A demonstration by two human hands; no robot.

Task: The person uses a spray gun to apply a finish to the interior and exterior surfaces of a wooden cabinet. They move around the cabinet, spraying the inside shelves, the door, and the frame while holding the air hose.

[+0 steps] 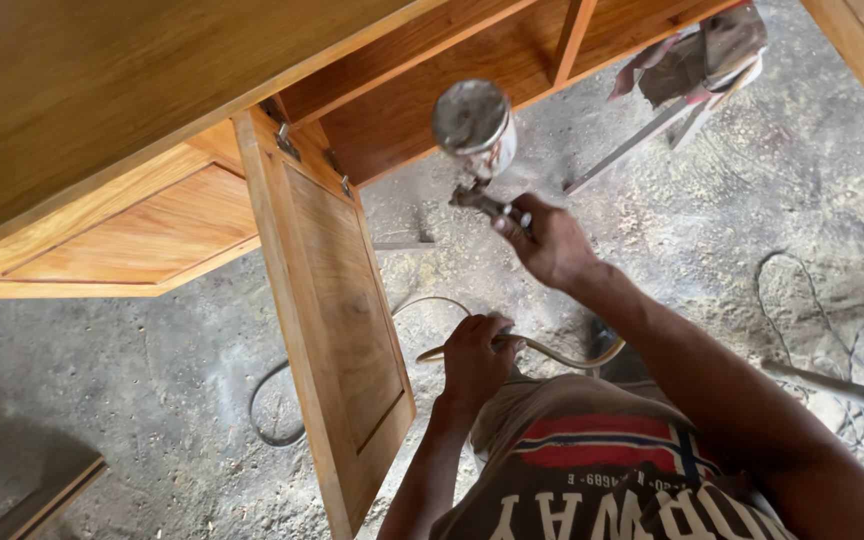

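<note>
A spray gun is held up to a wooden cabinet above a dusty concrete floor.

The gun's handle is gripped by the closed fingers of the right hand, its metal cup raised toward the open compartment. The yellowish air hose is clasped in the curled left hand, just beside the open cabinet door. A crumpled cloth is seen on the floor beyond.
</note>
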